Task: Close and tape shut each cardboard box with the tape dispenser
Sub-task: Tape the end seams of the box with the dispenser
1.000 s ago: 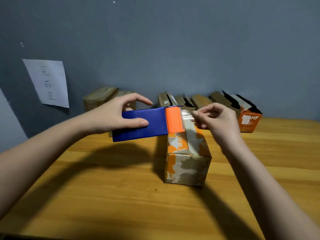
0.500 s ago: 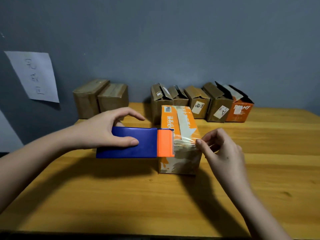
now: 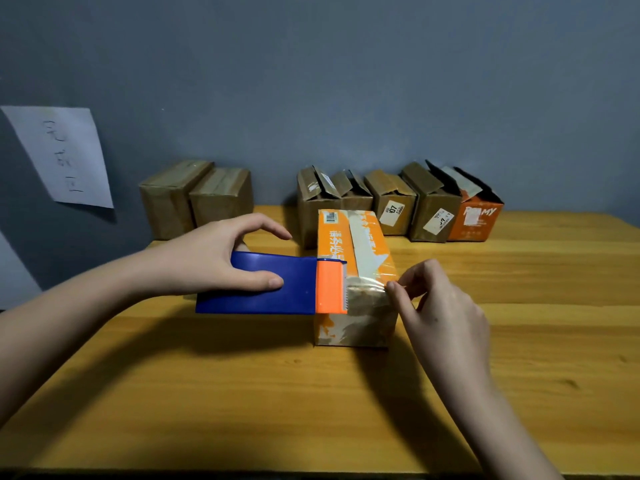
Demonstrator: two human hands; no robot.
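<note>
The person is taping the orange box point(image 3: 353, 271), which is sitting closed near the middle of the desk point(image 3: 311, 403), well in from every edge. The left hand point(image 3: 211, 261) is gripping the dispenser point(image 3: 273, 285), thumb lying along its blue side and fingers arching over the top, and is holding its orange toothed head against the box's near left top edge. The right hand point(image 3: 440, 306) is pinching the free end of the clear tape point(image 3: 367, 285) at the box's near right top edge, fingertips narrow together, the other fingers curled loosely; both forearms are reaching in from the near edge. The strip seems stretched across the near end of the lid, so the step in hand looks like laying a band there. The next move probably calls for pressing the tape end down the right side, then tearing it on the teeth. Five open boxes point(image 3: 398, 202) are waiting along the far edge, and two sealed boxes point(image 3: 197, 195) are standing toward the far left corner.
</note>
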